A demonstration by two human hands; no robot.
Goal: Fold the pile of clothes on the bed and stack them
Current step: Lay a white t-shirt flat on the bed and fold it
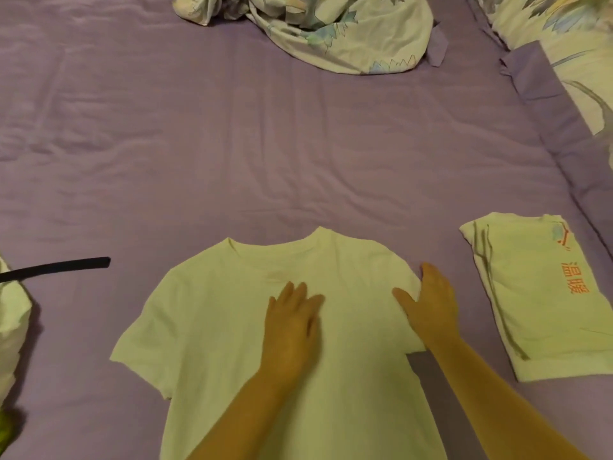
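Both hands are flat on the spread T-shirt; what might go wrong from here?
The right sleeve looks tucked under the right hand; it may spring back once released. The T-shirt lies on a wrinkled sheet, so creases may get folded in. The left hand presses mid-chest and might drag the cloth askew.

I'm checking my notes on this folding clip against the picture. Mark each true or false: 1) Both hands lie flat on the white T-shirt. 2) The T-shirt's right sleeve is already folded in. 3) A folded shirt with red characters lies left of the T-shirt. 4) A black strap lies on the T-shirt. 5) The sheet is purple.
1) True: the left hand and right hand rest open on the white T-shirt.
2) True: only its left sleeve sticks out.
3) False: the folded shirt lies to the right.
4) False: the black strap lies on the sheet, left of the T-shirt and apart from it.
5) True: the purple sheet covers the bed.
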